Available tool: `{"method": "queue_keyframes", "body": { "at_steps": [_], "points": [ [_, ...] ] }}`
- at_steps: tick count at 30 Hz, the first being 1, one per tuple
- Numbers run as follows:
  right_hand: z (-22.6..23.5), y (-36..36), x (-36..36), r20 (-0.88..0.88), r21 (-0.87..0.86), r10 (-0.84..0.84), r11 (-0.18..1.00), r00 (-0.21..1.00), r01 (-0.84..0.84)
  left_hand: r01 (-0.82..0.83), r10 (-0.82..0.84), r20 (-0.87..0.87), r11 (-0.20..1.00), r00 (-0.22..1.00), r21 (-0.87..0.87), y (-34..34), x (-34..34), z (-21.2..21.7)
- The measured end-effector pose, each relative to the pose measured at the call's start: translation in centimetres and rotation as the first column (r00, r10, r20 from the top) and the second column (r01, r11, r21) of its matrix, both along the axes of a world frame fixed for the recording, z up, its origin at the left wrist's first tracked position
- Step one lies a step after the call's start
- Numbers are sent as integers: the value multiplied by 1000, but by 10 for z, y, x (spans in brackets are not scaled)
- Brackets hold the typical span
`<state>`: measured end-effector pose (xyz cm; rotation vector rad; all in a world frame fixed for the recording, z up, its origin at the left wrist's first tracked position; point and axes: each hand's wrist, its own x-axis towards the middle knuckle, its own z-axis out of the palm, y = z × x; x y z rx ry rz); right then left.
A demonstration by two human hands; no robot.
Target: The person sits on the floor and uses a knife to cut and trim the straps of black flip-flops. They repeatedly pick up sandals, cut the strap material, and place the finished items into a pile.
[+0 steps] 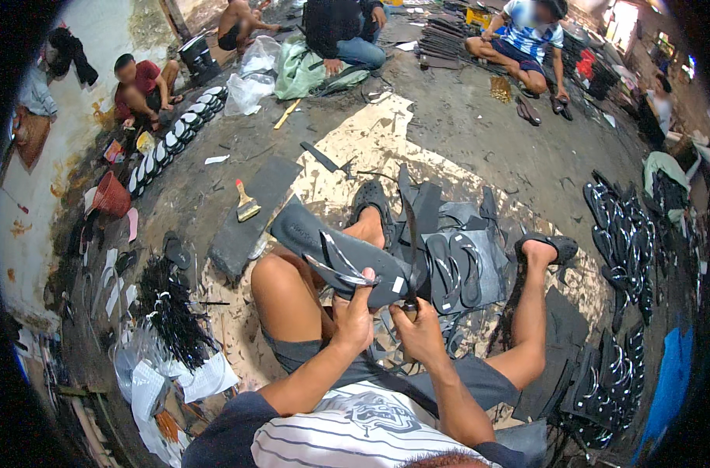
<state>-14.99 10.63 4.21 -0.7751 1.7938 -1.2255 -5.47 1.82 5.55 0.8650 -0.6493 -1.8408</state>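
The left hand [355, 321] has fingers hidden beneath the dark sandal [312, 234]. The right hand [420, 331] covers the lower end of a dark blade [412, 249]. The top edge cuts off the head of a co-worker in black [331, 31]; a co-worker in red [140, 97] has a blurred face.

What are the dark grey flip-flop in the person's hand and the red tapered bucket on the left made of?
The flip-flop has a sole that looks like matte foam rubber, dull and evenly grey; its black-and-white strap could be glossy plastic, given bright streaks. The bucket seems plastic, from its even colour; finish unclear.
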Motion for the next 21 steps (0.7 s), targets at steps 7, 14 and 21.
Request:
{"method": "queue_keyframes", "body": {
  "at_steps": [7,14,21],
  "points": [
    [-5,6,-3,-15,-4,37,999,999,-37,48,-51,36,996,998,72,3,8,-5],
    [-7,3,-7,-17,-18,51,999,999,-51,11,-21,119,996,993,88,5,4,10],
    [10,3,-18,-50,64,113,992,992,-110,58,-71,81,985,994,160,2,6,6]
  ]
}}
